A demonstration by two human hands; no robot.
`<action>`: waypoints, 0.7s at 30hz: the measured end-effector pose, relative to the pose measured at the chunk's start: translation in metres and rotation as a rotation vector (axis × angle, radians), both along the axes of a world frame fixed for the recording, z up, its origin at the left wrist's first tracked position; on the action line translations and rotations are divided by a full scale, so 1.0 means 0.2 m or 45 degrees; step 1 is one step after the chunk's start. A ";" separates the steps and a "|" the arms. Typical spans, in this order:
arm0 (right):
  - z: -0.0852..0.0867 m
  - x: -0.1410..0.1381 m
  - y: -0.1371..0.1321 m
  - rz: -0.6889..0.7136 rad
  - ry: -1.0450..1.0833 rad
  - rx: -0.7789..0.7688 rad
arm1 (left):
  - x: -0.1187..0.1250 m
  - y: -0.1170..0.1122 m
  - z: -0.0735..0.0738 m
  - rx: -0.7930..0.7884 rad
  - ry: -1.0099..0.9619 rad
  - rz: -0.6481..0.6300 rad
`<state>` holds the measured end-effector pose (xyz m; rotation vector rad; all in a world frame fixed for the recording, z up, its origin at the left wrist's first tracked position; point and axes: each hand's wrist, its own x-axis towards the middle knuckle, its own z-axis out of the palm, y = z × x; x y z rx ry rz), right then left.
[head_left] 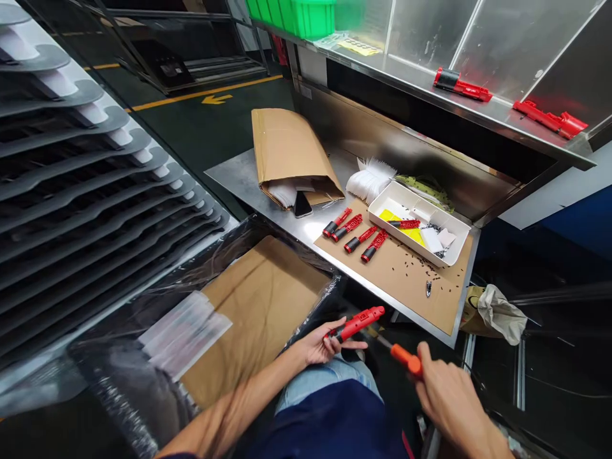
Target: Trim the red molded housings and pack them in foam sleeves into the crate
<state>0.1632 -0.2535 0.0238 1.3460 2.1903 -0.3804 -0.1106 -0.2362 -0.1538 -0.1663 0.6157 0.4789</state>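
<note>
My left hand (319, 347) is closed around a red and black plastic part (356, 323), held over my lap below the bench edge. My right hand (447, 395) grips an orange-handled screwdriver (406, 359) whose shaft points up-left toward the red part. On the brown mat (401, 280) lie several more red and black parts (354, 231) in a row. A white tray (419, 220) behind them holds another red part, yellow pieces and white bits. Small dark screws are scattered on the mat.
A box lined with black plastic (253, 306) stands at my left, cardboard inside. A brown envelope (289, 156) and a phone lie at the bench's far left. Grey stacked trays (90, 178) fill the left. Red parts (461, 84) rest on the upper shelf beside a green bin (296, 16).
</note>
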 end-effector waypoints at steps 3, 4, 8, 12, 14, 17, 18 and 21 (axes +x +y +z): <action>-0.02 -0.01 0.01 -0.023 0.052 0.038 | 0.00 0.00 0.02 0.119 0.129 -0.022; -0.03 -0.01 0.01 -0.033 0.066 0.046 | 0.00 0.00 0.03 0.165 0.183 -0.040; -0.03 -0.02 -0.01 0.002 0.101 0.040 | 0.04 0.01 0.05 0.406 0.473 -0.101; 0.01 -0.09 -0.01 -0.029 0.075 -0.020 | 0.08 0.01 0.07 0.704 0.791 -0.132; 0.02 -0.13 0.00 -0.039 0.094 -0.024 | 0.09 0.00 0.08 0.824 0.889 -0.157; 0.01 -0.14 0.02 -0.066 0.099 -0.039 | 0.08 -0.01 0.09 0.940 0.971 -0.201; 0.01 -0.13 0.04 -0.085 0.106 -0.039 | 0.07 -0.02 0.09 0.963 0.984 -0.217; -0.03 -0.04 0.08 -0.251 0.190 -0.043 | 0.00 -0.04 0.04 0.974 1.057 -0.225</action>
